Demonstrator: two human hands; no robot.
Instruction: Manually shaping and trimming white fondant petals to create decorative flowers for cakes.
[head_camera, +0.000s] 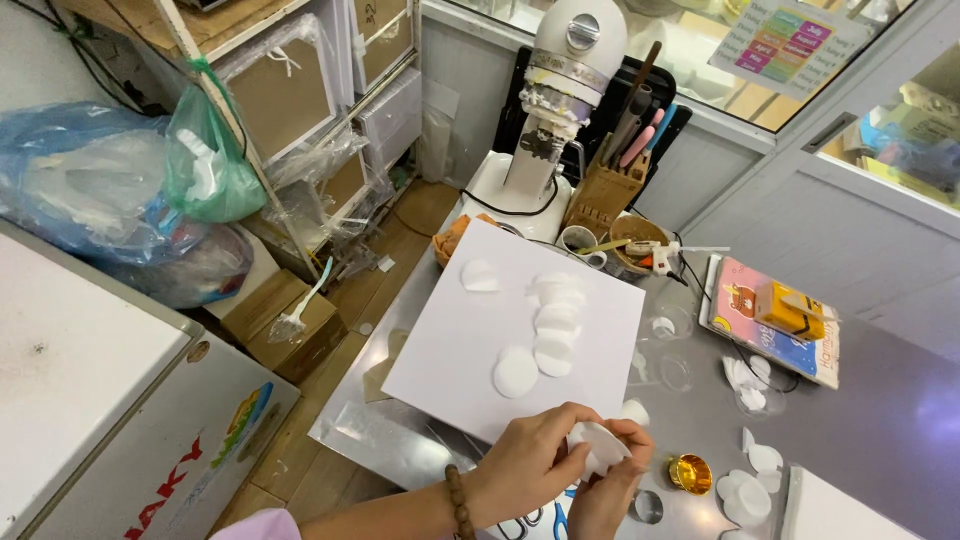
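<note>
2 hands, left hand (530, 462) and right hand (612, 488), each grip pinched on 1 white paper disc (604, 442), its face tilted upward.

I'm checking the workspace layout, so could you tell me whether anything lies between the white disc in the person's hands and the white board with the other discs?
Nothing visible does. Both hands, left hand and right hand, hold the white disc just off the near edge of the white board; only bare metal table lies between. The other discs sit farther up the board.
</note>
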